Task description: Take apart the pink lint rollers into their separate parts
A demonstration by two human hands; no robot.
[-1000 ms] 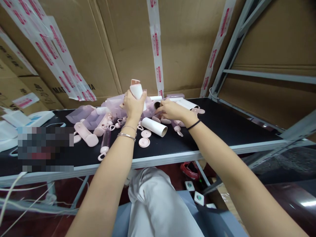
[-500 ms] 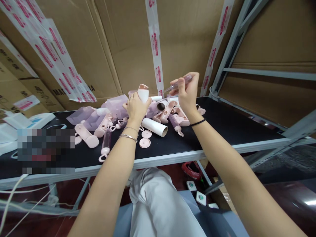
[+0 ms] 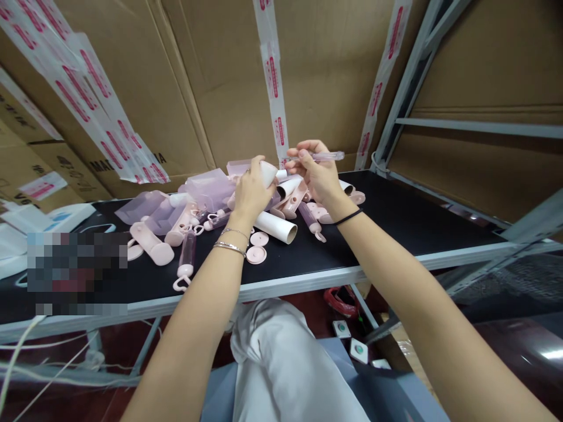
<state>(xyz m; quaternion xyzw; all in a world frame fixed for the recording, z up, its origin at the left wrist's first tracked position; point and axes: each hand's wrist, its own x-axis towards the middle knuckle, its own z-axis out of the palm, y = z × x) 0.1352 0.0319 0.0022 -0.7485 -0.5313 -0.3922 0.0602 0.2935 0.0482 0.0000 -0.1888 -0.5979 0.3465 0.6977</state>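
Right hand [image 3: 324,177]: clear rod [image 3: 328,156] across fingers [image 3: 313,144], seemingly pinned by thumb [image 3: 305,157].

The front tube [image 3: 273,227] lies on the table [image 3: 396,234]. Two discs [image 3: 256,254] lie just before it, slightly left; a handle [image 3: 187,255] lies farther left. Behind the tube are the left hand [image 3: 252,190], around a roll [image 3: 267,174], and, farther right, the right hand [image 3: 320,176], around a stick [image 3: 329,156]. Cardboard [image 3: 229,76] stands behind it all.

Smooth, glossy rod [image 3: 329,156], probably plastic
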